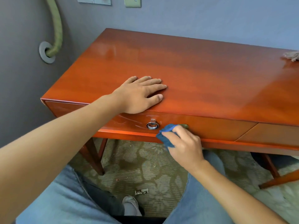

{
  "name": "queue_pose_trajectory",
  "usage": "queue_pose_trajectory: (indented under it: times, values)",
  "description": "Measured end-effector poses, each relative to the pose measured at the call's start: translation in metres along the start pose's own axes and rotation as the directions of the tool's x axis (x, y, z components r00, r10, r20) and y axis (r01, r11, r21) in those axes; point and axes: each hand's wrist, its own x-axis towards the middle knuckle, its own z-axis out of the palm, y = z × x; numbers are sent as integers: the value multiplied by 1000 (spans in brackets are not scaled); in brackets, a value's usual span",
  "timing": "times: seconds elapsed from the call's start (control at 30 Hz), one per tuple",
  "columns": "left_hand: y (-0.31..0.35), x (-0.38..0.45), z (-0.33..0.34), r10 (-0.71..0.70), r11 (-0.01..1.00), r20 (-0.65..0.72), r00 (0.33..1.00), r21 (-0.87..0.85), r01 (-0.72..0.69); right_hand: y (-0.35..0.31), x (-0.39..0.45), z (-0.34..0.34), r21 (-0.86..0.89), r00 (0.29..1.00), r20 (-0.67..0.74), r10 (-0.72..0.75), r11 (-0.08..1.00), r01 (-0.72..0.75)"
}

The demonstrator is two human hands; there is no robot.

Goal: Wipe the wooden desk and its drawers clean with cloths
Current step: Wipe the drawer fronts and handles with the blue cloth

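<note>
A right hand (182, 143) holds a bunched blue cloth (166, 136) against the drawer front (202, 126), just beside its metal ring pull (152, 125). The left hand (139, 94) lies flat, fingers straight, on the glossy wooden counter (194, 70). The cloth looks soft and light, best gripped bunched.

No legible text, labels, brand marks, numbers or signs are present. Markings on the wall plates (132, 2) are too small to read.

Most of the desk top (186, 68) is left bare; its near left edge is taken by the flat left hand (139, 94), its far right corner by a crumpled rag (291, 56). The drawer front (210, 128) is interrupted by a ring pull (152, 125).
</note>
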Motion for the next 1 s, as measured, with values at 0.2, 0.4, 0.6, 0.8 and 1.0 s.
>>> queue_pose_trajectory:
  times: [0.2, 0.4, 0.6, 0.8, 1.0]
  values:
    - [-2, 0, 0, 3, 1000, -10, 1000, -21, -3, -17, 36, -2, -14, 956, -279, 96, 995, -104]
    - [-2, 0, 3, -1, 1000, -17, 1000, -19, 1, -13, -10, 16, -6, 999, -30, 43, 999, -43]
    - [-2, 0, 0, -20, 991, -40, 999, -132, 15, -19, 22, -17, 60, 943, -153, 296, 955, -290]
    - [-9, -2, -8, -191, 837, -68, 979, -532, 126, -60, 73, 3, 97, 993, -71, 96, 991, -89]
    - [-9, -5, -4, -194, 880, -72, 978, -453, 141, -44, 58, -4, 81, 988, -88, 130, 989, -123]
